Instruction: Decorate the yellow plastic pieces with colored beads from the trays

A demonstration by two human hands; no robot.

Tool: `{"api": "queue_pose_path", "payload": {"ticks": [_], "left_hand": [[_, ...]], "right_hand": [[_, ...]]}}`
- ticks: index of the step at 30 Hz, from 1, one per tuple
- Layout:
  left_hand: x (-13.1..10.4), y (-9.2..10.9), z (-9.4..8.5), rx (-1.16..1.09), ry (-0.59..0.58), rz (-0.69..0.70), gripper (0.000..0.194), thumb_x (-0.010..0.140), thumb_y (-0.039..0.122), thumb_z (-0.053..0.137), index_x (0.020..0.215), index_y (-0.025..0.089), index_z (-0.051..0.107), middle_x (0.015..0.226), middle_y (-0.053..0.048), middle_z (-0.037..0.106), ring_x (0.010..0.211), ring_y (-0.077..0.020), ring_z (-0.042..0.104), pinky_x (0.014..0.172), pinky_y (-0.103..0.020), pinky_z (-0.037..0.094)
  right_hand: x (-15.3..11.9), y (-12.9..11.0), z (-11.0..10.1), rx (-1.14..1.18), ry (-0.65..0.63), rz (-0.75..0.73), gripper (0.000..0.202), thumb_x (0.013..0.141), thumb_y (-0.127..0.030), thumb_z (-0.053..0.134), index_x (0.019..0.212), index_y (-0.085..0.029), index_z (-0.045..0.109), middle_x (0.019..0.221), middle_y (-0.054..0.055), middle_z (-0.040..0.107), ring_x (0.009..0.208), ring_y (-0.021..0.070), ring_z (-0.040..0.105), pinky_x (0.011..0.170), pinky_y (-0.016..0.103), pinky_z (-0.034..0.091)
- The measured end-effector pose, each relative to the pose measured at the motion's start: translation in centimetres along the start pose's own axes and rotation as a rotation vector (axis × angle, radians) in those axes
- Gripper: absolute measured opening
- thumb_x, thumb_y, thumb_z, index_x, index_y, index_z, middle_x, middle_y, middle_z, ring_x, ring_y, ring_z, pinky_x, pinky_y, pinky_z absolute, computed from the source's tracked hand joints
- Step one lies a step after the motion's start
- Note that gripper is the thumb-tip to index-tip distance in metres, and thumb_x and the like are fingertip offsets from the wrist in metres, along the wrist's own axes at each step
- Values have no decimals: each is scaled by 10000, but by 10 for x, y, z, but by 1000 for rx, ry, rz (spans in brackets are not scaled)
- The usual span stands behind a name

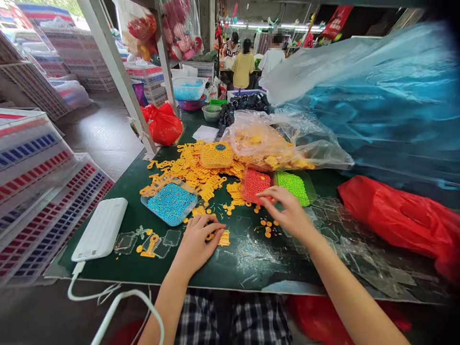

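From where I watch, a white power bank lies left of the left hand, and a tray of blue beads sits just past it. The left hand curls on the table by a small yellow piece; I can't tell if it grips it. The right hand has bent fingers at the red beads; I can't tell if they pinch one. Green beads sit just beyond it.

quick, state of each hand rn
Left hand: at the small yellow piece, grip unclear.
Right hand: thumb and fingertips close together by the red beads, can't tell if holding any.
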State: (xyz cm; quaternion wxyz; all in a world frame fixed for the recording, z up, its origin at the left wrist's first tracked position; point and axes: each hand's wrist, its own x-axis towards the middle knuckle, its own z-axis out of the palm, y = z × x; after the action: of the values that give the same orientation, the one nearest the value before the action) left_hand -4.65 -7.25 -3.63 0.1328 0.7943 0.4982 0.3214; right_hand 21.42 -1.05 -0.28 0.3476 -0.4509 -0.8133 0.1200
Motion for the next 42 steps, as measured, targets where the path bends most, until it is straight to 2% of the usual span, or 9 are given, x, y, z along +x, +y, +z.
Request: {"api": "queue_pose_path", "payload": {"ticks": [4, 7, 9, 13, 20, 24, 28, 34, 42], "left_hand": [[0, -2, 2, 49, 167, 21, 213, 946, 246, 497, 956, 239, 709, 938, -61, 674, 909, -223, 596, 806, -396, 471], [-1, -1, 4, 64, 190, 85, 202, 946, 237, 499, 950, 229, 701, 921, -60, 675, 891, -221, 594, 797, -388, 461], [-1, 0, 6, 71, 173, 126, 197, 944, 230, 502, 947, 227, 699, 916, -58, 674, 882, -220, 595, 792, -384, 461], [-1, 2, 8, 85, 125, 196, 191, 930, 213, 513, 942, 222, 703, 921, -54, 670, 877, -219, 592, 803, -385, 465], [-1, 1, 9, 84, 87, 192, 184, 929, 203, 511, 922, 216, 694, 892, -53, 663, 836, -213, 589, 762, -372, 481], [0, 1, 10, 73, 99, 182, 167, 924, 205, 524, 911, 209, 690, 882, -53, 662, 834, -214, 588, 745, -366, 480], [0, 1, 12, 58, 132, 167, 166, 924, 195, 524, 886, 199, 685, 879, -47, 663, 833, -205, 592, 741, -347, 473], [1, -1, 15, 77, 211, 78, 141, 915, 202, 550, 868, 196, 683, 860, -40, 660, 822, -206, 584, 738, -349, 450], [-1, -7, 15, 75, 270, -38, 130, 908, 209, 563, 861, 199, 683, 870, -37, 672, 860, -204, 584, 741, -338, 422]], "right_hand": [[18, 30, -27, -88, -55, 203, 353, 941, -309, 370, 1222, -220, 564, 1023, 86, 684, 933, 230, 637, 846, 396, 474], [35, 46, -39, -310, -288, 268, 360, 938, -293, 338, 1152, -222, 619, 1109, 89, 691, 1015, 246, 626, 899, 410, 431], [46, 49, -41, -467, -422, 297, 312, 918, -316, 404, 1050, -227, 673, 1076, 82, 707, 1006, 270, 620, 914, 450, 390], [62, 42, -33, -601, -510, 301, 176, 821, -315, 582, 885, -227, 720, 964, 74, 716, 1023, 304, 578, 924, 495, 334], [76, 34, -12, -794, -600, 288, 217, 747, -344, 684, 845, -159, 743, 1084, 186, 617, 1144, 385, 440, 982, 605, 232], [81, 39, -5, -828, -654, 298, 182, 710, -306, 718, 824, -166, 742, 1065, 179, 621, 1134, 377, 440, 994, 605, 225], [81, 47, -1, -830, -663, 304, 98, 747, -275, 669, 768, -202, 731, 996, 129, 641, 1087, 342, 464, 974, 571, 259], [73, 54, -3, -804, -585, 273, 125, 794, -273, 625, 799, -229, 742, 1006, 102, 666, 1069, 321, 461, 946, 554, 256], [61, 57, -13, -763, -428, 200, 225, 847, -426, 615, 802, -262, 762, 983, 77, 708, 1012, 312, 476, 862, 494, 257]]}}
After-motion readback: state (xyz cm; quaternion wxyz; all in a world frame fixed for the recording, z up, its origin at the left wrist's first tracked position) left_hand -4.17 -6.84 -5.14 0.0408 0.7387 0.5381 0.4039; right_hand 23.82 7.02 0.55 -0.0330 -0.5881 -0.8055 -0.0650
